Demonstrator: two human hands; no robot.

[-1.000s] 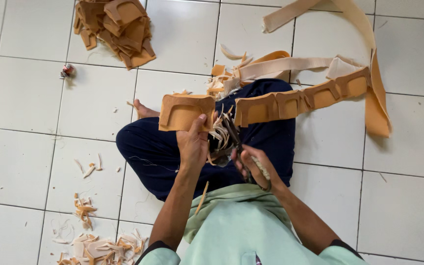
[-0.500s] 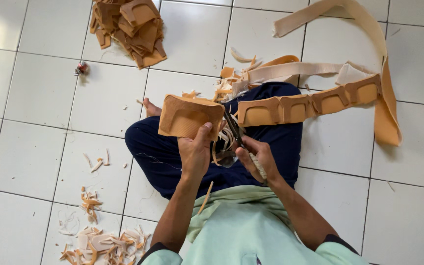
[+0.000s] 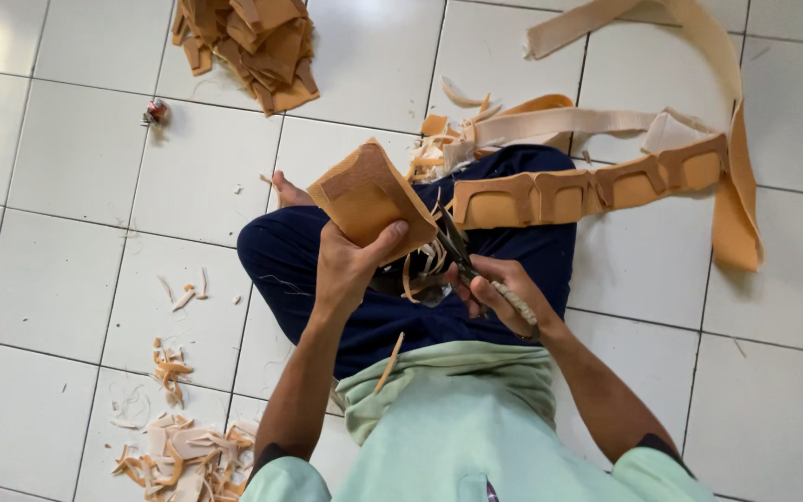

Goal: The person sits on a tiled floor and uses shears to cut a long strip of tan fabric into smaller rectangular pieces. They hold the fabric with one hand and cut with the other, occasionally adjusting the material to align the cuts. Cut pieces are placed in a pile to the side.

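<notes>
While the white tiled floor (image 3: 58, 279) fills most of the frame, the long tan strip of foam-like sheet with cut-out windows (image 3: 597, 186) runs from the middle across to the right edge, draped over the person's dark blue trousers (image 3: 392, 307); it looks like stock with several shapes already taken out of it. At the top left of centre lies a heap of tan cut pieces (image 3: 253, 42), which suggests that a fair number are finished. A litter of pale offcuts (image 3: 178, 455) sits at the lower left, with more trimmings in the lap at the centre.

The left hand (image 3: 346, 270) is closed around the lower edge of a tan, roughly rectangular cut piece (image 3: 369, 195), thumb on its face, holding it tilted above the knee. The right hand (image 3: 494, 293) is wrapped tightly about the handles of dark metal scissors (image 3: 453, 246), whose blades point up at that piece's right edge; trimming seems under way, judging by the curls beside the blades.

Bare tiles lie open at far left and lower right. A small red and silver object (image 3: 154, 112) rests at the upper left, well apart.
</notes>
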